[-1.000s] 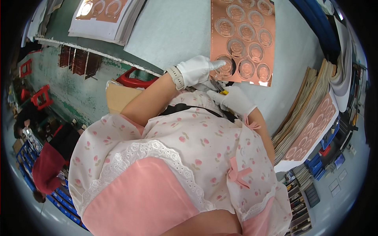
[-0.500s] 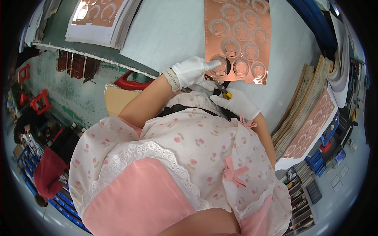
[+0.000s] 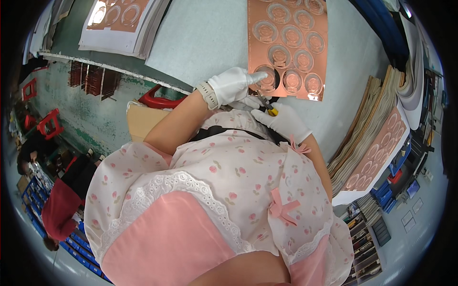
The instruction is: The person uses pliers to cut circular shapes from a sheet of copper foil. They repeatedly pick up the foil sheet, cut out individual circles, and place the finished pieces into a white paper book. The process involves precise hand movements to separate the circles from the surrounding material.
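A copper-coloured sheet with rows of round embossed shapes lies on the pale work surface, its near edge close to my body. My left hand, in a white glove, pinches the sheet's near left corner, with the index finger lying on top beside a round shape and the other fingers lower down. White-gloved too, my right hand is closed around a small pair of pliers with yellow and black handles. The metal jaws point at that same corner, near the left fingers; whether they touch the sheet I cannot tell.
A stack of papers topped by a similar copper-coloured sheet lies at the far left. On the right are stacked boards and another copper-coloured sheet. A red object sits beside my left forearm. A person in red is at lower left.
My right hand and the pliers have shifted slightly left and away from me, toward the sheet's corner. The sheet's near edge has lifted or moved slightly away. My left hand keeps its hold.
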The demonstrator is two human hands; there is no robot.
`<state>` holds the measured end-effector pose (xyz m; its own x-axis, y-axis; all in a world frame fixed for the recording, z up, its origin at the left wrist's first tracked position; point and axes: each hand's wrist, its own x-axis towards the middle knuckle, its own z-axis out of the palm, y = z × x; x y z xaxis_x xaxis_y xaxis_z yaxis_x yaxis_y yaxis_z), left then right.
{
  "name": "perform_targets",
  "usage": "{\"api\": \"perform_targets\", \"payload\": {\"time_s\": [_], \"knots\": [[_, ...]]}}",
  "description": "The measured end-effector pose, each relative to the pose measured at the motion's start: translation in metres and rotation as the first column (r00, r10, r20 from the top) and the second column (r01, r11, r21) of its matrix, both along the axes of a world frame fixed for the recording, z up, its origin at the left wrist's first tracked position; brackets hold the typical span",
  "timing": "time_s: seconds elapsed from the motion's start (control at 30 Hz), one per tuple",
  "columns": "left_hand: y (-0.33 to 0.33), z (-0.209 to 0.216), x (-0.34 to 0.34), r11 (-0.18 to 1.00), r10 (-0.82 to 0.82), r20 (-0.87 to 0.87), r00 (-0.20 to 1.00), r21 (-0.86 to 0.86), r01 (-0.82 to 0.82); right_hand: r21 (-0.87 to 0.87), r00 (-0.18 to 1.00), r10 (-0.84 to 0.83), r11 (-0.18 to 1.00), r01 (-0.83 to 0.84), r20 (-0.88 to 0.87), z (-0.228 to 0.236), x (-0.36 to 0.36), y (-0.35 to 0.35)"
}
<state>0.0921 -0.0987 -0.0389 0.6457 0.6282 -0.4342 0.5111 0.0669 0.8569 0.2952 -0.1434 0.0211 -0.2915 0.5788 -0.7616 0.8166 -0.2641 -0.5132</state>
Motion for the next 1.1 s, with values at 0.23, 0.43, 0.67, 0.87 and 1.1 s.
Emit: {"api": "perform_targets", "payload": {"time_s": [0.23, 0.43, 0.67, 0.87, 1.1], "knots": [[-0.004, -0.013, 0.002, 1.0, 0.005, -0.057, 0.998, -0.026, -0.007, 0.015, 0.993, 0.045, 0.999, -0.046, 0.106, -0.003, -0.006, 0.0], [0.002, 0.006, 0.007, 0.985, 0.066, -0.08, 0.995, -0.155, -0.078, -0.082, 0.991, 0.094, 0.993, -0.087, 0.09, 0.003, -0.007, 0.009], [-0.006, 0.04, 0.011, 0.586, 0.569, -0.014, 0.822, -0.695, -0.417, -0.079, 0.993, 0.109, 0.991, -0.106, 0.034, 0.006, 0.0, 0.005], [-0.017, 0.042, 0.001, 0.533, 0.542, -0.063, 0.838, -0.746, -0.4, -0.039, 0.993, 0.109, 0.993, -0.107, 0.051, 0.0, 0.001, 0.003], [-0.021, 0.036, -0.001, 0.506, 0.562, -0.051, 0.826, -0.768, -0.392, 0.018, 0.975, 0.126, 0.991, -0.132, 0.183, -0.006, -0.011, -0.002]]}}
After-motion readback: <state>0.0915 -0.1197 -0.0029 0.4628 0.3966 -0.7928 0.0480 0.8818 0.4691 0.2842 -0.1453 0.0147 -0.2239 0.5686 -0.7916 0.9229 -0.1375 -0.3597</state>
